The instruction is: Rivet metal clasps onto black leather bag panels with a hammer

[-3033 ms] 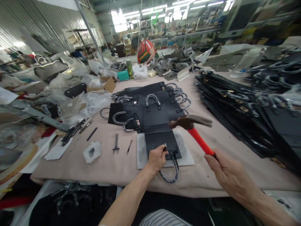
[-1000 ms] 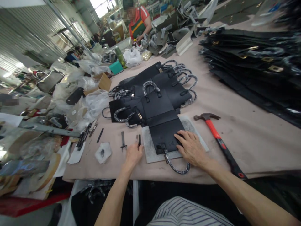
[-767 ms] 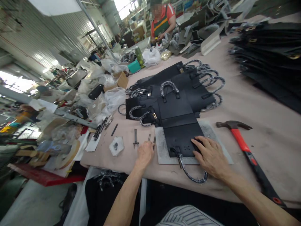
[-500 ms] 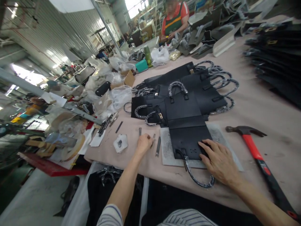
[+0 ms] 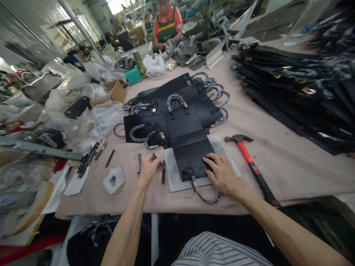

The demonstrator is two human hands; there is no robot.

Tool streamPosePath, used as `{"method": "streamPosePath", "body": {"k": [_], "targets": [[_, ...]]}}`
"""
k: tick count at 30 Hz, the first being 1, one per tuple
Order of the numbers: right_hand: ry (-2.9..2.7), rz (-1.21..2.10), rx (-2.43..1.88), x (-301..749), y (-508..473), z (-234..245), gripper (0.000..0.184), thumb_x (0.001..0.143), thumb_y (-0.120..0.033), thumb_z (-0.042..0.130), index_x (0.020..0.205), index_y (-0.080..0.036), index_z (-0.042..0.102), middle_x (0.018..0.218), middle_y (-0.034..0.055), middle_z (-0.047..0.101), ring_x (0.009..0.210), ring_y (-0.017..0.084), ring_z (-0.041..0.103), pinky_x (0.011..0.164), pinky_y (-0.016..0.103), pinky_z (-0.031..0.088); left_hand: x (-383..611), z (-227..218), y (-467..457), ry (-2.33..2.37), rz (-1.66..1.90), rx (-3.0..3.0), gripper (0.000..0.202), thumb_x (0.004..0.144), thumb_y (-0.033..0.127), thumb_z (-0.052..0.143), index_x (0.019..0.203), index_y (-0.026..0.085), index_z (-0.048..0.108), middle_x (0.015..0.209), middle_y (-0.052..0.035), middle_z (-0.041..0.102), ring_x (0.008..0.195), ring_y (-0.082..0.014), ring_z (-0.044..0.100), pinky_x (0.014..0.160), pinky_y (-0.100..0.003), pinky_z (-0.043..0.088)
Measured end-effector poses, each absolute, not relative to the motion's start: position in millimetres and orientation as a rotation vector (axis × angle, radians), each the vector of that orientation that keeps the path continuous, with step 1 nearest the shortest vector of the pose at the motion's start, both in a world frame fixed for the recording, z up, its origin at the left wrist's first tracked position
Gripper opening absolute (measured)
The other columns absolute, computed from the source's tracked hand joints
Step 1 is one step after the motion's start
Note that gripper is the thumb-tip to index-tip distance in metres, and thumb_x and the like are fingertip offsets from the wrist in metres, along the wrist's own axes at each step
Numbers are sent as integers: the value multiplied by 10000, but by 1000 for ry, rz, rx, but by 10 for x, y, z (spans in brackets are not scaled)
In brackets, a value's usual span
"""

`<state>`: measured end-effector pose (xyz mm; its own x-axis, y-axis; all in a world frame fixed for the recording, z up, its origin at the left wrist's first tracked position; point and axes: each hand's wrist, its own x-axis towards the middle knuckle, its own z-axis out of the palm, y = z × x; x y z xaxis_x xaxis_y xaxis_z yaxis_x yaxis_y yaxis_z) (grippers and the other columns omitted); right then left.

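Note:
My left hand (image 5: pixel 149 168) pinches a thin metal punch (image 5: pixel 158 160) just left of a pale grey slab (image 5: pixel 175 181). Two more slim metal tools lie beside that hand, a short one (image 5: pixel 139 162) and a darker one (image 5: pixel 163 176). On the slab rests the near end of a black bag panel (image 5: pixel 191 157), with several small holes and a plastic-wrapped handle (image 5: pixel 206 199) curving toward me. My right hand (image 5: pixel 223 173) lies over the panel's right edge, its fingers spread. A claw hammer (image 5: pixel 249 160) with a red and black grip is to the right of it.
More black bag panels with wrapped handles (image 5: pixel 146 132) overlap behind the slab. A tall stack of black bag pieces (image 5: pixel 288 88) stands at right. A small white dish (image 5: pixel 114 180) and dark tools (image 5: pixel 88 158) lie left. Across the table is a co-worker (image 5: pixel 168 26).
My left hand has lifted the metal punch off the table and tilts it toward the slab. My right hand stays on the panel. The view has swung to the right.

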<state>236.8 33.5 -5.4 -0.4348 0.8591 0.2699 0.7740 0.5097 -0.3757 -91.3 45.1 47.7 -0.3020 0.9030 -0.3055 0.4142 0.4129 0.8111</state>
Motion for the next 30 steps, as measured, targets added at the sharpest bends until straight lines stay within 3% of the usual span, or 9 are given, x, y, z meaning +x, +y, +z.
{"method": "streamPosePath", "body": {"k": [2, 4, 8, 13, 30], "targets": [[-2337, 270, -1349, 2367, 331, -37, 450, 955, -291, 528, 1384, -166, 580, 1417, 149, 533, 1341, 323, 434, 1140, 509, 334, -563, 541, 375, 1608, 1102, 961, 291, 811, 349, 663, 1032, 163, 622, 711, -11, 695, 643, -206, 729, 605, -269, 574], [-2341, 267, -1356, 2364, 328, -18, 449, 956, -289, 528, 1384, -164, 579, 1418, 150, 531, 1339, 326, 433, 1142, 510, 329, -170, 551, 314, 1429, 1192, 911, 410, 788, 389, 736, 1110, 155, 636, 734, -12, 698, 675, -206, 742, 592, -245, 569], [-2332, 269, -1358, 2353, 325, 4, 445, 947, -294, 533, 1375, -181, 587, 1416, 143, 538, 1320, 334, 443, 1130, 519, 338, 375, 371, 283, 1273, 1228, 1024, 291, 798, 365, 768, 974, 163, 653, 852, -57, 741, 813, -202, 748, 750, -280, 592], [-2320, 284, -1365, 2349, 323, 24, 443, 939, -290, 550, 1366, -181, 597, 1406, 140, 548, 1327, 330, 434, 1138, 511, 334, 419, 104, 299, 1319, 1246, 1194, 125, 890, 305, 665, 908, 183, 647, 900, -64, 755, 859, -192, 731, 868, -323, 585], [-2295, 325, -1371, 2364, 326, 48, 455, 933, -298, 570, 1373, -186, 599, 1415, 138, 548, 1326, 336, 435, 1135, 523, 332, 419, 97, 276, 1359, 1226, 1323, 48, 901, 202, 600, 912, 189, 645, 870, -41, 745, 828, -179, 721, 840, -298, 582]]}}
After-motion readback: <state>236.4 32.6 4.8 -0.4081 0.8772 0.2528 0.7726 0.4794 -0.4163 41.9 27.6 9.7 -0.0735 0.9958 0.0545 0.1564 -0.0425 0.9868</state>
